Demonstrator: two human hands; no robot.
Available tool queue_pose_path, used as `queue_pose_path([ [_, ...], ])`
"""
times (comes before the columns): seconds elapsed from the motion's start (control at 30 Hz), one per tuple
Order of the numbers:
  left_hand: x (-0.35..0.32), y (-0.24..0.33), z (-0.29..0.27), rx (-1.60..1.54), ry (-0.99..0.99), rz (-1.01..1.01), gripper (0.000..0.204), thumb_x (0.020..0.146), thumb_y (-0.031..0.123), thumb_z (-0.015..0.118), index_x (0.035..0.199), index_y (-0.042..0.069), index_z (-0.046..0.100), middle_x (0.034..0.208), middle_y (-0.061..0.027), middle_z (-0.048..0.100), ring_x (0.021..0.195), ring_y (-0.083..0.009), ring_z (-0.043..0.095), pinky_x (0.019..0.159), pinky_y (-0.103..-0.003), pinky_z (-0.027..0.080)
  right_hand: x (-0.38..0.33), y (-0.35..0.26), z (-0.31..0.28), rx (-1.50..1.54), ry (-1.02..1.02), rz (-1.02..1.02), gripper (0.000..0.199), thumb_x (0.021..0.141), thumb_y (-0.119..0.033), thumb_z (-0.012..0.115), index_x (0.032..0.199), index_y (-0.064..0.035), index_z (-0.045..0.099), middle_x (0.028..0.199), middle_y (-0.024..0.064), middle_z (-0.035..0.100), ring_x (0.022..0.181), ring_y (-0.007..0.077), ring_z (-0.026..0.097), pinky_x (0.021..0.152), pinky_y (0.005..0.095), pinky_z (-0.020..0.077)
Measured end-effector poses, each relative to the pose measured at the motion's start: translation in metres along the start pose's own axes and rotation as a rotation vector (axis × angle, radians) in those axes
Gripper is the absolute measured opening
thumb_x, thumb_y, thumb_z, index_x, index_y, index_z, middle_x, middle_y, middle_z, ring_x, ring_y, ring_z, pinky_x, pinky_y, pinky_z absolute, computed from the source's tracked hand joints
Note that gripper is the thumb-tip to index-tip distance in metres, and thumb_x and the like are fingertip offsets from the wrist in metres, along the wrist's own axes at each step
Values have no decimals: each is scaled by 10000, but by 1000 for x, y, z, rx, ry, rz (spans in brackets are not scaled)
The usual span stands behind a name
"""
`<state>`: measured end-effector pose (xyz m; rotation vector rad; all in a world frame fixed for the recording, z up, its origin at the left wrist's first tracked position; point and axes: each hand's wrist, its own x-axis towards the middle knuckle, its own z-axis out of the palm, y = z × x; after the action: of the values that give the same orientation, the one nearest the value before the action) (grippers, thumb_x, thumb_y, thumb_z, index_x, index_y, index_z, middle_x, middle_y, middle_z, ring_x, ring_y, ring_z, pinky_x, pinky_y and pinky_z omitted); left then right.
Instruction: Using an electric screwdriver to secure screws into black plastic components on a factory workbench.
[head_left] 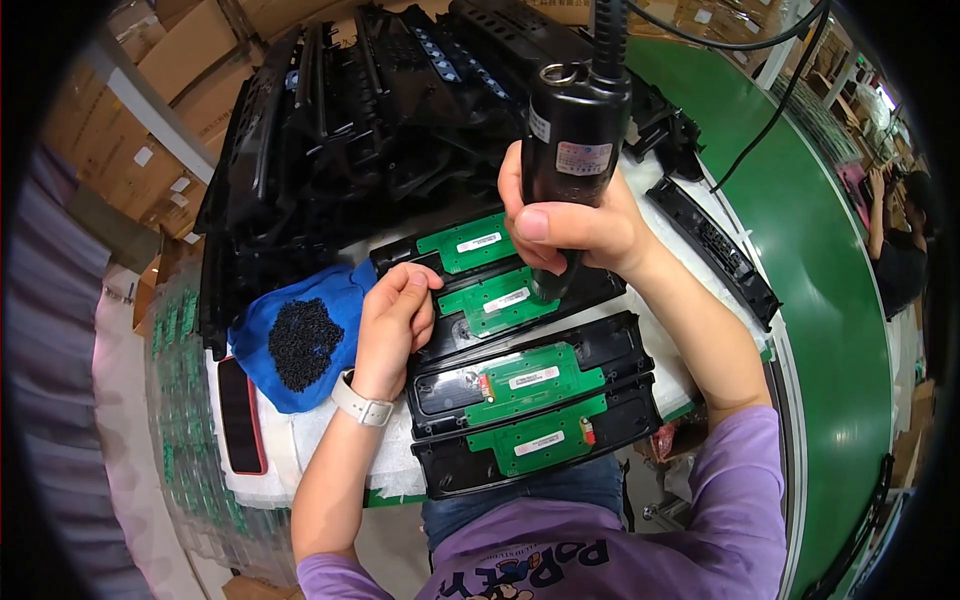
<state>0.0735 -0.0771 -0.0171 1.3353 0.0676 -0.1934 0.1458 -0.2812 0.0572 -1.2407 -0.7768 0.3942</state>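
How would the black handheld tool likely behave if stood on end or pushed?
The black handheld tool would probably tip if stood on its lower end, which looks narrower than the body. Its rounded body might roll when laid down, though the ribbed black cord on top could limit that.

The right hand covers part of the black driver; its tip seems lost over a green board — contact is unclear. Its cord leaves the top edge. Anything in the left hand's pinch is too small — or hidden — to tell.
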Motion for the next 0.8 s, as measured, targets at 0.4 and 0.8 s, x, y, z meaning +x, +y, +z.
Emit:
queue_pose_path([
  [0.4,-2,-2,8,159,14,125,152,906,165,495,926,15,490,761,-96,624,569,-124,578,554,-203,458,-4,-10,14,46,62,-97,259,714,-187,636,827,-10,485,526,27,464,394,101,432,377,223,347],
  [0.8,-17,2,23,109,-92,83,68,834,71,594,819,11,566,706,-31,606,603,-59,557,540,-170,440,-4,-14,14,518,184,-416,255,855,-300,463,914,-55,504,563,40,461,423,138,441,471,289,371],
])
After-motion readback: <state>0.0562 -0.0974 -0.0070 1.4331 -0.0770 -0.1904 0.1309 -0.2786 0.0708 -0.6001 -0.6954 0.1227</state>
